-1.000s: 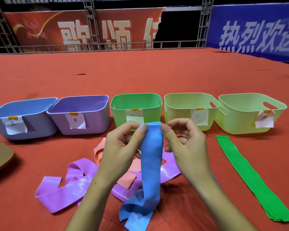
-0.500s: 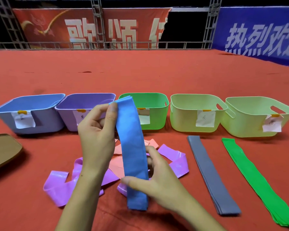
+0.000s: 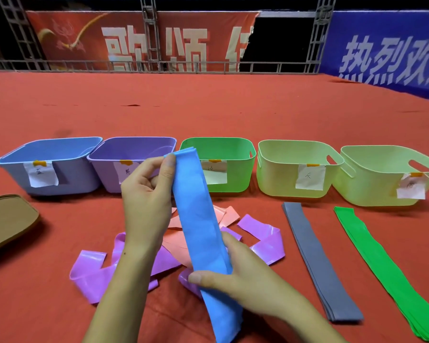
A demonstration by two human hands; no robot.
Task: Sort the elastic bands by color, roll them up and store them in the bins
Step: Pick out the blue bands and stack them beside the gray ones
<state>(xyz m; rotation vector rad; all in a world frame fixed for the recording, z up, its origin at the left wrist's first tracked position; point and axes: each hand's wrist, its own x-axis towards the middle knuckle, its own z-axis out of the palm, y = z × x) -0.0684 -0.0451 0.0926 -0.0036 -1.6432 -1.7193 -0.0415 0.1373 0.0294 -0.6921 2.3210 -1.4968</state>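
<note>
A flat blue elastic band (image 3: 198, 219) stretches lengthwise between my hands above the red cloth. My left hand (image 3: 144, 201) pinches its far end near the purple bin (image 3: 104, 179). My right hand (image 3: 235, 280) grips the band near its lower part, thumb across it. Under my hands lie loose purple bands (image 3: 92, 273) and pink bands (image 3: 227, 214). A grey band stack (image 3: 317, 258) and a green band stack (image 3: 382, 266) lie straight on the right. A blue bin (image 3: 15, 174), a green bin (image 3: 235, 177) and two pale yellow-green bins (image 3: 278, 179) (image 3: 372, 191) complete the row.
Each bin carries a paper label taped to its front. A brown tray or lid (image 3: 8, 219) sits at the left edge. Bare red cloth (image 3: 208, 107) stretches beyond the bins to a metal railing (image 3: 159, 65) and banners.
My right hand slid down the blue band from the top end to its lower part, pulling it out straight. My left hand kept the top end, drifting left.
</note>
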